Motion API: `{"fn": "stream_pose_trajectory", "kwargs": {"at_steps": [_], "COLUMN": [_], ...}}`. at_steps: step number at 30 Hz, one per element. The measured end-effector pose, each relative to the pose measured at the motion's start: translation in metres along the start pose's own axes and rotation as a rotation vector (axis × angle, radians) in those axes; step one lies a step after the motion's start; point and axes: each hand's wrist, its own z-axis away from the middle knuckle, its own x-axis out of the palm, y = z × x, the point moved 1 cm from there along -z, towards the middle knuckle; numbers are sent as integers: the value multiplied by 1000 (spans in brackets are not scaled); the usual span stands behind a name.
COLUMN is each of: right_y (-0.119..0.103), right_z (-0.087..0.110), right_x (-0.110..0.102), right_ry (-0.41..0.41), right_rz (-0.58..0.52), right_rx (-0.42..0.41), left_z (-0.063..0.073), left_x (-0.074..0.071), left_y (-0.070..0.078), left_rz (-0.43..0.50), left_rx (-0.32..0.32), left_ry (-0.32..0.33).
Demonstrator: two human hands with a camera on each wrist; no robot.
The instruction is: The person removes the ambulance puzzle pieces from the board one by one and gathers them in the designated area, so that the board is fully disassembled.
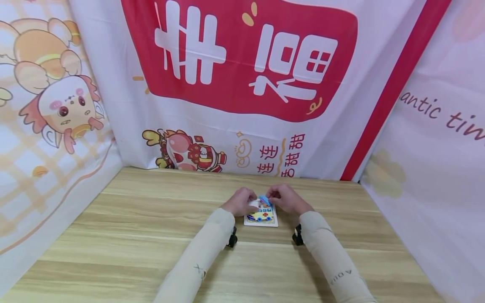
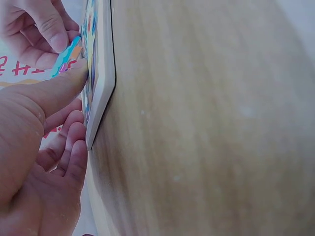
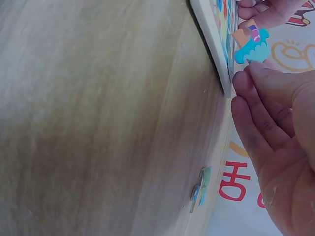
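A small white-edged puzzle board [image 1: 261, 224] lies on the table, with an ambulance picture [image 1: 261, 216] at its near part. My left hand [image 1: 241, 202] is at the board's left side; in the left wrist view its thumb [image 2: 69, 81] presses on the board's face while the fingers lie along the edge. My right hand [image 1: 286, 198] pinches a turquoise puzzle piece [image 3: 255, 51] with orange and purple parts between thumb and forefinger. This piece stands tilted above the board's far part. Whether it touches the board I cannot tell.
Another puzzle piece [image 3: 201, 189], green and blue, lies on the wooden table [image 1: 159, 235] near the right hand. Printed cloth walls [image 1: 246, 143] stand behind the table and on both sides. Black devices [image 1: 298, 235] are worn on the wrists.
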Motion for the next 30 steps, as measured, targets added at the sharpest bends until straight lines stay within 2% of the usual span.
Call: {"fn": "stream_pose_trajectory", "kwargs": {"at_steps": [12, 20, 30], "right_y": [5, 4, 2], "right_z": [6, 13, 12], "right_x": [-6, -13, -13], "right_ry": [1, 4, 16], "right_rz": [20, 27, 85], "right_rx": [-11, 29, -1], "left_z": [-3, 0, 0], "left_x": [3, 1, 1], "left_y": [-3, 1, 2], "left_rz": [-18, -19, -12], "left_rx": [-14, -18, -14], "left_ry": [-8, -3, 0]}}
